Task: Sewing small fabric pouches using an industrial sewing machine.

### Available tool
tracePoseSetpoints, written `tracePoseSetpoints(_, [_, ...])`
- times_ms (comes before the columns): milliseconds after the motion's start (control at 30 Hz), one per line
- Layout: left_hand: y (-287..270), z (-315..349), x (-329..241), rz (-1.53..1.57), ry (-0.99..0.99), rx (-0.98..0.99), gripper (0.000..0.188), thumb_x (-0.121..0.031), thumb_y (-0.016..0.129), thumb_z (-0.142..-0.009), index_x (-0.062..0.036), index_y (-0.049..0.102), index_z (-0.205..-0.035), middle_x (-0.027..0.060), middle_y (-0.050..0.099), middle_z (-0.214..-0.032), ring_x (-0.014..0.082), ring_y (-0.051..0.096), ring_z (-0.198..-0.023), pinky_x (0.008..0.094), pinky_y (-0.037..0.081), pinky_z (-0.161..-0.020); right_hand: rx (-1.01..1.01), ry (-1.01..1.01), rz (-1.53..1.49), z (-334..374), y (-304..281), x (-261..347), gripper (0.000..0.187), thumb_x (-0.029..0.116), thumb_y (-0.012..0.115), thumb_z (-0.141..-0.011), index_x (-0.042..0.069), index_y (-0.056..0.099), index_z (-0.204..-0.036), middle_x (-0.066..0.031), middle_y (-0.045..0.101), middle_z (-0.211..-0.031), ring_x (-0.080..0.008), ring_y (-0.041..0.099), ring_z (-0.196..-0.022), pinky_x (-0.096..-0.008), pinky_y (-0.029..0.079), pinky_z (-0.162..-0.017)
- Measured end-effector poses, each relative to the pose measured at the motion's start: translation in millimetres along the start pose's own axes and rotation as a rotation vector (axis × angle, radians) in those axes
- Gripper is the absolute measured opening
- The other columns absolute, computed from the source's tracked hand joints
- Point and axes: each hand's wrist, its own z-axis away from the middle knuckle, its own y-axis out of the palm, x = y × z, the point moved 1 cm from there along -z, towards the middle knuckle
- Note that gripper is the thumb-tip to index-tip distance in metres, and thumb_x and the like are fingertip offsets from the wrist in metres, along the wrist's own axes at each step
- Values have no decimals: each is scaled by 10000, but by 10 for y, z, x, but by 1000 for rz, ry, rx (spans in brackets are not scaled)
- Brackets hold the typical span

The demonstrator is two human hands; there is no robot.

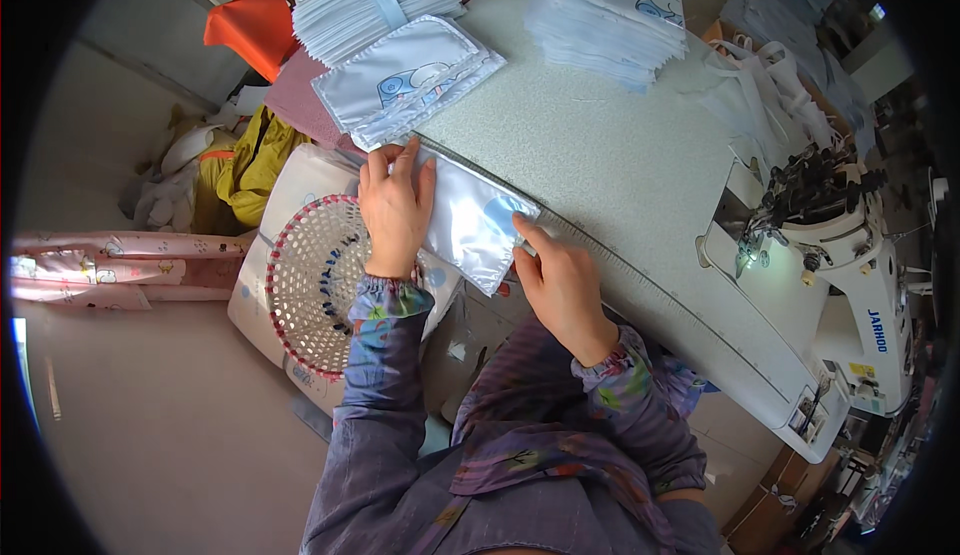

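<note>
The right hand (560, 290) is clamped on the right edge of a shiny white satin cloth piece (465, 210), index finger on top and other fingers partly hidden beneath; the left hand (395, 200) rests at its upper left end, though whether those fingers pinch it cannot be told. The cloth is just off the near edge of the pale grey speckled worktop (620, 145), its upper side running along that edge.

A white industrial sewing machine (860, 275) stands at the worktop's right end, well apart from the hands. A loose stack of white cloth pieces (605, 20) lies toward the far edge. Beyond the left edge sits a thick white stack tied with pale blue ribbon (375, 0); in front of it, a flat white pouch with a blue cartoon print (415, 80) lies just beside the left hand. The left forearm covers part of a white mesh basket with a pink-red rim (318, 285).

The cloth piece looks roughly rectangular, glossy and slightly rippled, with a pale blue patch near the right index fingertip.
</note>
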Motion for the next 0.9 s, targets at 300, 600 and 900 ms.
tracePoseSetpoints(300, [-101, -14, 25, 133, -29, 11, 328, -183, 752, -1013, -74, 808, -1318, 148, 688, -1147, 341, 686, -1050, 432, 563, -902, -73, -162, 328, -285, -77, 243, 198, 178, 820, -947, 45, 757, -1079, -164, 702, -1213, -356, 709, -993, -472, 582, -694])
tracePoseSetpoints(600, [-195, -435, 516, 48, -79, -278, 648, 6, 782, -832, -127, 669, -1456, 176, 623, -1476, 402, 461, -1521, 544, 388, -1260, 45, -224, 68, -347, -113, -65, 188, 29, 773, -938, 33, 636, -1067, -105, 646, -1011, -320, 680, -868, -468, 532, -710])
tracePoseSetpoints(900, [-216, -438, 59, -93, 309, 74, 446, -89, 771, -796, -120, 786, -1240, 58, 651, -1047, 294, 642, -1013, 438, 499, -935, -122, 292, -895, -125, -1149, -252, 190, 60, 643, -1106, 38, 726, -1275, 54, 663, -1045, -24, 550, -908, -209, 427, -810])
